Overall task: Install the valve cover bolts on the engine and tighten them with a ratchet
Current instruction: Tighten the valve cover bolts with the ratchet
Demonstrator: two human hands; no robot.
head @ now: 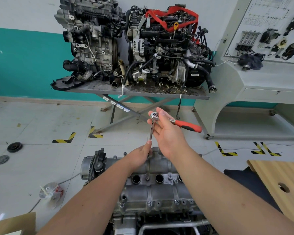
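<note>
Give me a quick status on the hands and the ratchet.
Right hand holds ratchet at its head. Left hand pinches extension bar low, over valve cover. Nothing blocking.

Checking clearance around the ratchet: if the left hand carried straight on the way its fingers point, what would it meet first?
Probably nothing new: the left hand already pinches the extension bar under the ratchet. Past that, likely the right hand, though depth is unclear.

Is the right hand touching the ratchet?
Touching. The head view shows the right hand fingers around the ratchet head, its red handle sticking out behind.
</note>
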